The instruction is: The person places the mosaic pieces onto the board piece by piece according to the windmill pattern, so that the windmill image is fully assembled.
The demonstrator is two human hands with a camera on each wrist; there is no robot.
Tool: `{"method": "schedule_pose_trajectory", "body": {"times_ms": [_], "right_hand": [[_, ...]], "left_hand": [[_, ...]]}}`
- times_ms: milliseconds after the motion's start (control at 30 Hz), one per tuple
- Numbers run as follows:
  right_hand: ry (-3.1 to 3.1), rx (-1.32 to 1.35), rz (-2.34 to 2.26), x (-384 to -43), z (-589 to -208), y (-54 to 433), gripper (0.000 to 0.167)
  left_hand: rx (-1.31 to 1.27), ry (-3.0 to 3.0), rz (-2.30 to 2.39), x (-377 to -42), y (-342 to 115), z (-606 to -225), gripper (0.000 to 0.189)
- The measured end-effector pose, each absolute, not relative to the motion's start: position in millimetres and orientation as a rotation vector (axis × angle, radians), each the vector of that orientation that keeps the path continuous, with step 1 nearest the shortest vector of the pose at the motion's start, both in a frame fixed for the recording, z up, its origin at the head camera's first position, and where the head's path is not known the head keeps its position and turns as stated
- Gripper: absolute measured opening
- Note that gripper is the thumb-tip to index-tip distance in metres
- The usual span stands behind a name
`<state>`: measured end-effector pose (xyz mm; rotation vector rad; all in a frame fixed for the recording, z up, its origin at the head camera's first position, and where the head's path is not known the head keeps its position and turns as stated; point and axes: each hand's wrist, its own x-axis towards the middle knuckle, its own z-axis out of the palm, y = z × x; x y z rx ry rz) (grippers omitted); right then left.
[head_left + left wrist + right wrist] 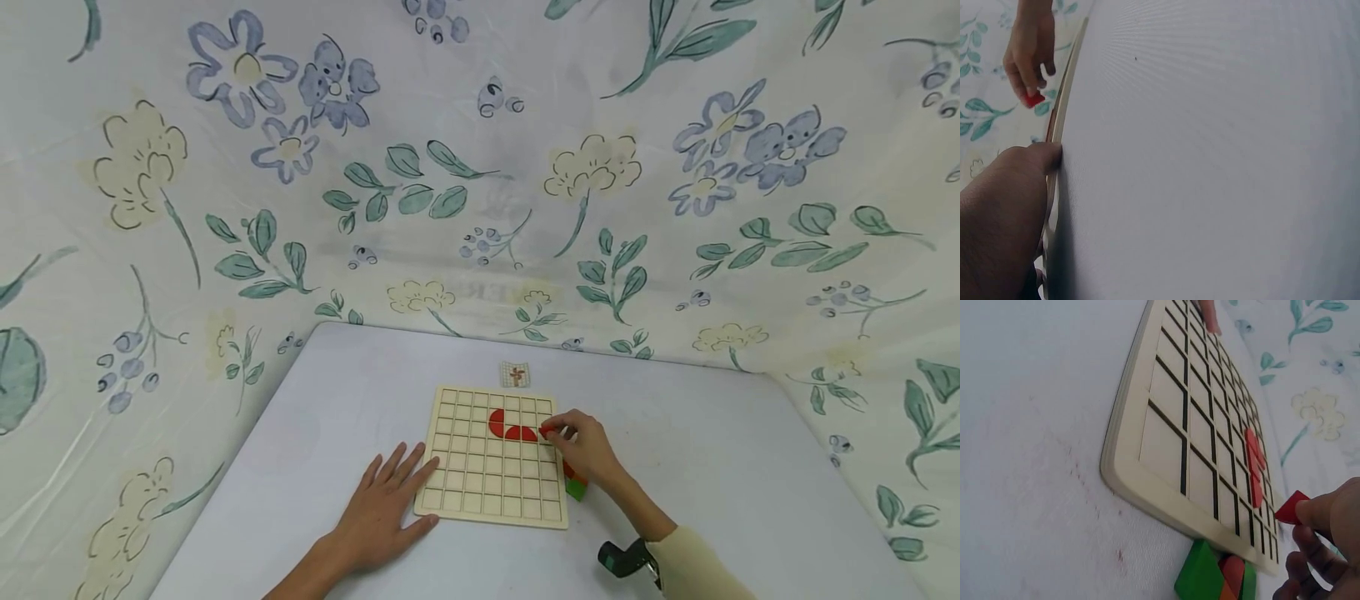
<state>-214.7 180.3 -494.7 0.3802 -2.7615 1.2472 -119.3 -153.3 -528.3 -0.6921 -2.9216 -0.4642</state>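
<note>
A square wooden grid board (491, 505) lies on the table, several red quarter-round pieces (497, 423) set in its upper cells. Between thumb and fingers, my right hand (588, 450) pinches one more red piece (1291, 507) over the board's right edge. My left hand (382, 508) lies with fingers spread at the board's left side, fingertips touching its edge. In the left wrist view, the left thumb (1047, 156) rests by the board's rim.
Green and red blocks (1200, 572) lie against the board's right side, partly hidden by the right hand in the head view. A small patterned card (515, 374) lies behind the board. A black device (622, 558) is by the right sleeve. Floral cloth (480, 167) hangs behind the table.
</note>
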Motion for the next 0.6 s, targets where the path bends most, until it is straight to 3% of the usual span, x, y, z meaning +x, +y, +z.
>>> {"method": "schedule_pose_trajectory", "body": {"times_ms": [600], "right_hand": [[-2.740, 0.555, 1.377, -220, -496, 143, 0.013]], "left_hand": [[-0.684, -2.943, -0.441, -119, -152, -526, 0.076]]}}
